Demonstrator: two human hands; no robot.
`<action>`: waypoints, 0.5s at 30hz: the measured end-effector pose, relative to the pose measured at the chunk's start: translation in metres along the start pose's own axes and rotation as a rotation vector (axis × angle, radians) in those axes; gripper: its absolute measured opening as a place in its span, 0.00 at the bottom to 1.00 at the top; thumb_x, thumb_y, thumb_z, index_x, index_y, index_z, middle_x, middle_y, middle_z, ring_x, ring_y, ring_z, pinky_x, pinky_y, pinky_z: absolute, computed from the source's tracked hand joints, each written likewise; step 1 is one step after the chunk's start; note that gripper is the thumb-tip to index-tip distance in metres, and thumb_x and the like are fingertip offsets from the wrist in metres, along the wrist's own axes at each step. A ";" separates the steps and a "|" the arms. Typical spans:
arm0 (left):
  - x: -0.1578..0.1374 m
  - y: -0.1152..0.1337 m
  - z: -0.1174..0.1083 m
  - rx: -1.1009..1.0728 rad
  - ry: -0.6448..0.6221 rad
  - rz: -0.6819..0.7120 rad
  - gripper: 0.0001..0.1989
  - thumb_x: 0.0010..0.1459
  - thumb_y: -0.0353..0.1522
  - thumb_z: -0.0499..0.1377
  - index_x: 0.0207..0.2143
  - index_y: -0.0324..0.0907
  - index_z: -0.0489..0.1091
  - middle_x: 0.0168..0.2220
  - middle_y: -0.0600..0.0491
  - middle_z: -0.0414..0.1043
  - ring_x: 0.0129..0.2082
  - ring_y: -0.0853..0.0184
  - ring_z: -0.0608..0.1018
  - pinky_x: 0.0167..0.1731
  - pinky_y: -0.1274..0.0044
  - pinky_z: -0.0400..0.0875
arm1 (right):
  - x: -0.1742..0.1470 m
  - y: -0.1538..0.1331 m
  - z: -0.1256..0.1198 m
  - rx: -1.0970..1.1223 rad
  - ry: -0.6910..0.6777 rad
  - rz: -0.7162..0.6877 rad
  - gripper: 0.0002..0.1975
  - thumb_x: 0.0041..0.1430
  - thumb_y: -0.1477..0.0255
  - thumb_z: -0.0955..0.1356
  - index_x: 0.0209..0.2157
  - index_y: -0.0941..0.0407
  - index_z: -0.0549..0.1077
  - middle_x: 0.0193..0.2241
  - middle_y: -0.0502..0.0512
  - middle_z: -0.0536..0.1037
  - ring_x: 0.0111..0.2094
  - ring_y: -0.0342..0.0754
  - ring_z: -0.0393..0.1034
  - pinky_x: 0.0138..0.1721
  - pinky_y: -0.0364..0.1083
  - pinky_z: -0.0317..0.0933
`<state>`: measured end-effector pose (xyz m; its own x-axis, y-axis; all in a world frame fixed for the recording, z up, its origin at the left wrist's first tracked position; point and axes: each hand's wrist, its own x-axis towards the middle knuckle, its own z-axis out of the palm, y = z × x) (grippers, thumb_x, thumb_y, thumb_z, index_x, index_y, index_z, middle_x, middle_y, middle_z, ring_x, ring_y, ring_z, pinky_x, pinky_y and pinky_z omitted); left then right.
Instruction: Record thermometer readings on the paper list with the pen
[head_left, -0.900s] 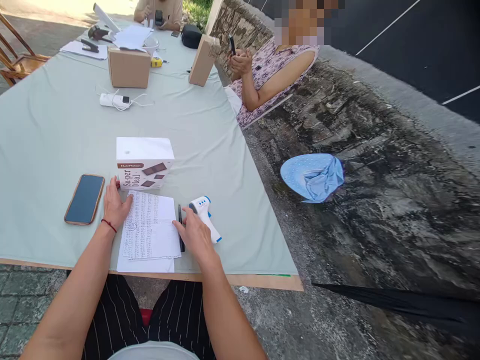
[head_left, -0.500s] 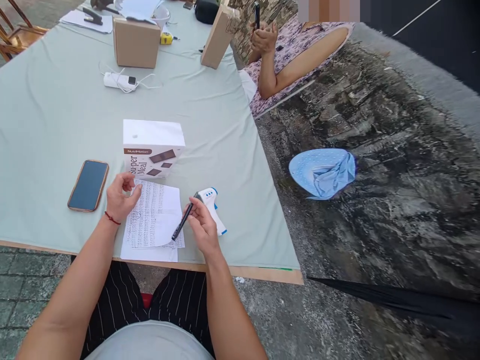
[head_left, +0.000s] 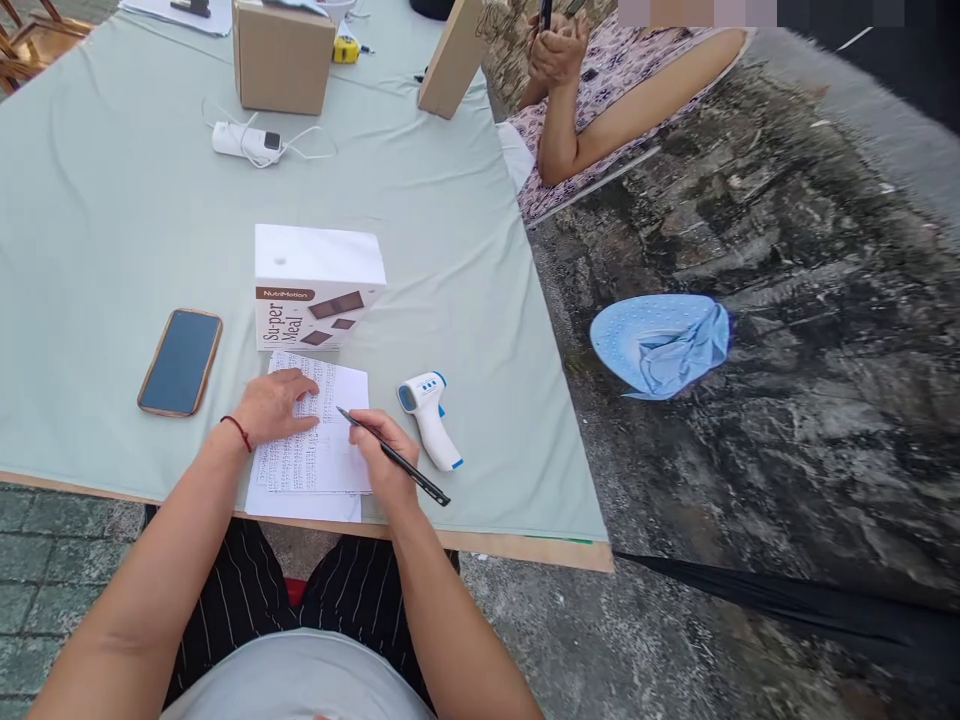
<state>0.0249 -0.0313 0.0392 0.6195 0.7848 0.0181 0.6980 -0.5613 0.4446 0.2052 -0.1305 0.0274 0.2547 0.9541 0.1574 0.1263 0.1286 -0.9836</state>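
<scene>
Sheets of paper [head_left: 345,460] covered in rows of small handwriting lie at the table's near edge. My left hand [head_left: 277,405] rests on the upper left of the top sheet, fingers spread. In my right hand [head_left: 386,460] is a black pen [head_left: 412,470], gripped with its tip pointing up and left over the sheet's right side. Whether the tip touches the paper I cannot tell. A white and blue infrared thermometer [head_left: 431,420] lies just right of my right hand. Directly behind the papers stands a white "Super Meal" box [head_left: 319,260].
A smartphone [head_left: 180,362] lies to the left. Farther back are a white device with a cord [head_left: 247,143], a cardboard box [head_left: 281,60], a yellow tape measure [head_left: 346,50] and a narrow carton [head_left: 452,60]. Another person's hands [head_left: 559,50] hold a phone. A blue hat [head_left: 660,345] lies right of the table.
My left hand has come down and right onto the paper, fingers now spread. The pen has turned in my right hand, its tip now pointing up-left, and that hand has moved slightly left.
</scene>
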 end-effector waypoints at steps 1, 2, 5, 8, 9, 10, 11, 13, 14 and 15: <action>0.000 0.001 0.000 0.001 0.001 0.001 0.15 0.54 0.38 0.64 0.43 0.42 0.72 0.36 0.52 0.74 0.36 0.65 0.76 0.33 0.75 0.66 | 0.000 0.005 0.003 -0.021 -0.005 0.020 0.07 0.54 0.69 0.67 0.35 0.53 0.76 0.28 0.51 0.76 0.29 0.46 0.70 0.32 0.46 0.66; 0.000 0.001 0.000 0.000 0.004 0.003 0.15 0.54 0.38 0.64 0.42 0.42 0.72 0.36 0.52 0.74 0.36 0.65 0.76 0.33 0.75 0.66 | 0.000 0.010 0.006 -0.043 0.001 0.028 0.06 0.52 0.70 0.67 0.32 0.53 0.76 0.27 0.50 0.76 0.28 0.45 0.70 0.31 0.45 0.65; -0.001 0.001 0.000 -0.005 0.023 0.010 0.14 0.53 0.37 0.65 0.41 0.42 0.72 0.35 0.53 0.74 0.36 0.65 0.75 0.33 0.75 0.65 | -0.003 0.021 0.014 -0.110 0.036 0.007 0.05 0.49 0.72 0.66 0.29 0.53 0.75 0.24 0.48 0.75 0.24 0.43 0.67 0.28 0.43 0.64; -0.001 0.001 0.001 -0.010 0.037 0.016 0.14 0.52 0.36 0.66 0.41 0.42 0.72 0.35 0.53 0.74 0.35 0.66 0.75 0.32 0.76 0.65 | -0.006 0.023 0.019 -0.168 0.051 -0.031 0.05 0.49 0.74 0.66 0.27 0.54 0.74 0.21 0.46 0.73 0.21 0.41 0.64 0.26 0.42 0.62; -0.001 0.000 0.001 -0.011 0.038 0.017 0.14 0.52 0.36 0.66 0.41 0.42 0.72 0.35 0.53 0.74 0.35 0.66 0.75 0.32 0.76 0.65 | -0.006 0.023 0.019 -0.181 0.055 -0.035 0.05 0.49 0.74 0.66 0.26 0.54 0.74 0.20 0.46 0.73 0.21 0.41 0.63 0.25 0.42 0.62; -0.001 0.000 0.001 -0.011 0.039 0.019 0.14 0.52 0.36 0.66 0.41 0.42 0.72 0.35 0.53 0.74 0.35 0.66 0.75 0.32 0.76 0.65 | -0.006 0.022 0.020 -0.190 0.059 -0.036 0.05 0.50 0.73 0.66 0.26 0.54 0.74 0.20 0.46 0.72 0.20 0.41 0.62 0.25 0.42 0.61; -0.001 0.000 0.002 -0.012 0.039 0.022 0.14 0.52 0.36 0.65 0.41 0.42 0.72 0.35 0.53 0.74 0.35 0.66 0.75 0.32 0.76 0.65 | -0.006 0.022 0.020 -0.194 0.062 -0.034 0.05 0.50 0.73 0.66 0.26 0.54 0.74 0.19 0.45 0.72 0.20 0.41 0.62 0.25 0.42 0.61; -0.001 -0.001 0.002 -0.015 0.043 0.026 0.14 0.52 0.36 0.65 0.41 0.42 0.72 0.35 0.53 0.74 0.35 0.66 0.75 0.32 0.76 0.65 | -0.006 0.022 0.020 -0.190 0.066 -0.032 0.05 0.51 0.72 0.66 0.25 0.54 0.74 0.20 0.46 0.73 0.21 0.41 0.63 0.25 0.42 0.62; -0.001 -0.001 0.002 -0.015 0.046 0.028 0.14 0.52 0.36 0.65 0.41 0.42 0.72 0.35 0.53 0.74 0.35 0.66 0.75 0.32 0.76 0.65 | -0.006 0.022 0.020 -0.185 0.070 -0.033 0.05 0.51 0.72 0.66 0.25 0.54 0.74 0.20 0.46 0.73 0.21 0.41 0.64 0.26 0.42 0.62; -0.002 -0.001 0.003 -0.015 0.049 0.030 0.14 0.52 0.36 0.65 0.41 0.42 0.72 0.35 0.53 0.74 0.35 0.66 0.75 0.32 0.76 0.65 | -0.006 0.022 0.020 -0.180 0.074 -0.036 0.05 0.52 0.72 0.66 0.26 0.54 0.75 0.21 0.47 0.74 0.22 0.42 0.65 0.26 0.43 0.62</action>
<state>0.0242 -0.0329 0.0366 0.6212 0.7801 0.0750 0.6740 -0.5806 0.4568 0.1872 -0.1276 0.0026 0.3162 0.9263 0.2049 0.3043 0.1055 -0.9467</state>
